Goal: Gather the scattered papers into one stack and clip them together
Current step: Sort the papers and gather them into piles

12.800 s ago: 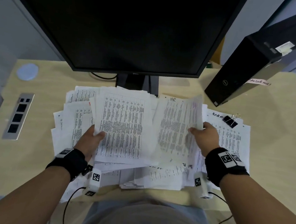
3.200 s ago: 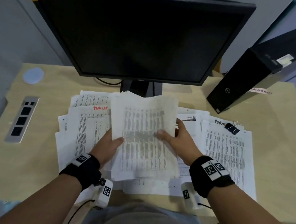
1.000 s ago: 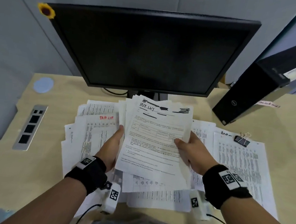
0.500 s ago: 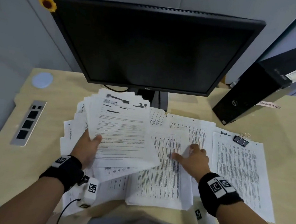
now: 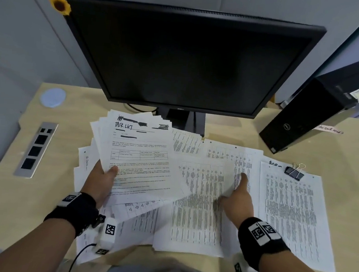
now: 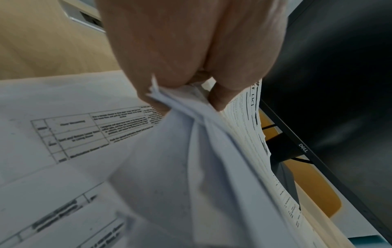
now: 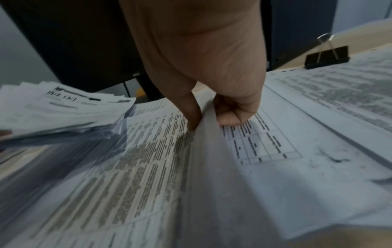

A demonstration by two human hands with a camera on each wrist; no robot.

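Note:
My left hand (image 5: 102, 178) grips a thick gathered stack of papers (image 5: 137, 153) by its lower left edge, thumb on top; the top sheet is a handwritten-titled form. In the left wrist view the left hand (image 6: 191, 94) pinches the bunched stack edge (image 6: 212, 151). My right hand (image 5: 237, 194) pinches the right edge of a printed table sheet (image 5: 198, 203) lying on the desk. In the right wrist view the right hand (image 7: 207, 120) has thumb and curled fingers on either side of that lifted sheet edge (image 7: 203, 151). A black binder clip (image 5: 294, 172) rests on the far right sheet (image 5: 291, 212).
More loose sheets (image 5: 186, 143) lie under and around the stack on the wooden desk (image 5: 348, 196). A black monitor (image 5: 181, 59) stands just behind the papers. A black computer case (image 5: 307, 119) leans at the back right. A metal socket plate (image 5: 36, 148) sits at left.
My right hand let go of the stack, dropped to the desk and has now pinched the table sheet's right edge. The left hand carried the stack to the left and holds it alone.

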